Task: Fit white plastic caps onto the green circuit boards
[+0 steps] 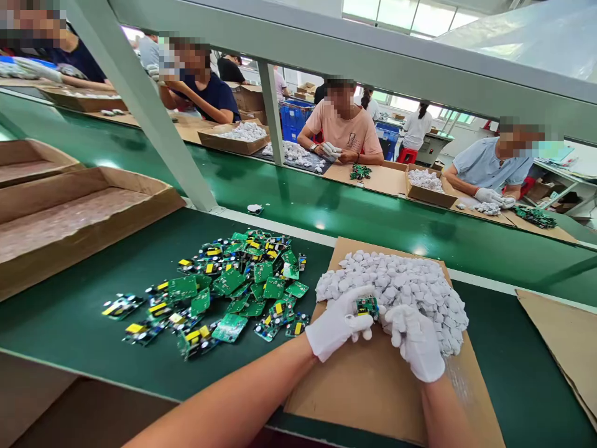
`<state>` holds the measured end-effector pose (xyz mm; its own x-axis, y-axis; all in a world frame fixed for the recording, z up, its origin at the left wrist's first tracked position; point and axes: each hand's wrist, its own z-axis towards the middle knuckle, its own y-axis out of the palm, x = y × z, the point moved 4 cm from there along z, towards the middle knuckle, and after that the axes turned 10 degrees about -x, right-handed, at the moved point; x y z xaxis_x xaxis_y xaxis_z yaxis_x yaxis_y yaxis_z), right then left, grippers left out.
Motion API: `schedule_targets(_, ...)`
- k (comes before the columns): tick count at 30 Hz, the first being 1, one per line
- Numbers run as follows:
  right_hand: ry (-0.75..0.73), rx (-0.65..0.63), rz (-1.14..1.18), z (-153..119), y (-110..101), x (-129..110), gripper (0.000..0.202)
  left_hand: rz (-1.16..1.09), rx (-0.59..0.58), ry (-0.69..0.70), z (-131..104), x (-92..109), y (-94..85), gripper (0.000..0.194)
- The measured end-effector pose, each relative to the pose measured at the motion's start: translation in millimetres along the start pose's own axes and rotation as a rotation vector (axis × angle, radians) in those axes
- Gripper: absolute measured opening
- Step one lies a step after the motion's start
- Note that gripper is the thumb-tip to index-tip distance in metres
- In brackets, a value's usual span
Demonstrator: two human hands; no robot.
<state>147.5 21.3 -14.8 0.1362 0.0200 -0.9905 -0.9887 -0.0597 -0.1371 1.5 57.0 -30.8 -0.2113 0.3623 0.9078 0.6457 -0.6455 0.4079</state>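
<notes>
My left hand [347, 316], in a white glove, grips a small green circuit board [367, 306] between thumb and fingers. Close by on its right is my right hand [414, 336], also gloved, with its fingers curled together at the near edge of a heap of small white pieces [401, 274]. Whatever those fingers may pinch is too small and white to make out. Both hands are above a cardboard sheet [359, 379] that carries the heap. To the left lies a loose pile of circuit boards [228, 283], several with yellow parts showing.
Open cardboard boxes [84, 218] stand at the left on the dark green bench [60, 336]. A slanted metal post [149, 106] rises behind the board pile. Beyond runs a green conveyor belt [303, 205], with co-workers seated across it. Another cardboard sheet [564, 348] lies at right.
</notes>
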Motion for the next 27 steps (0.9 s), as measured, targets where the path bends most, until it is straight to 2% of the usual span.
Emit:
schedule_targets(2,-0.012,0.058,0.004,0,-2,1,0.041,0.004,0.012,-0.009,-1,4,1.1,0.071)
schedule_targets(5,-0.145,0.075,-0.062,0,-3,-1,0.021,0.022,0.034,-0.025,-2,8,1.5,0.069)
schedule_targets(7,-0.209,0.095,-0.121,0,-2,-2,0.014,0.022,0.033,-0.022,-2,8,0.9,0.067)
schedule_targets(10,-0.128,0.115,-0.078,-2,-2,3,0.019,-0.011,-0.002,-0.003,-1,5,0.1,0.061)
schedule_targets(13,-0.014,0.031,-0.071,-2,2,6,0.032,-0.054,-0.027,0.001,0,1,-0.2,0.056)
schedule_targets(16,-0.081,0.019,-0.160,-1,2,2,0.031,-0.071,-0.030,-0.005,0,0,-0.5,0.057)
schedule_targets(19,-0.194,0.109,-0.194,0,-2,-4,0.023,-0.079,-0.028,0.006,0,2,-0.8,0.059)
schedule_targets(21,-0.168,0.135,-0.145,0,-3,-4,0.029,-0.073,-0.027,0.008,0,4,-0.6,0.058)
schedule_targets(25,-0.027,0.013,-0.071,-1,4,0,0.041,-0.010,-0.018,-0.001,-2,6,0.1,0.053)
schedule_targets(27,0.001,0.018,-0.054,-1,5,3,0.039,0.009,-0.023,0.000,-2,5,-0.3,0.053)
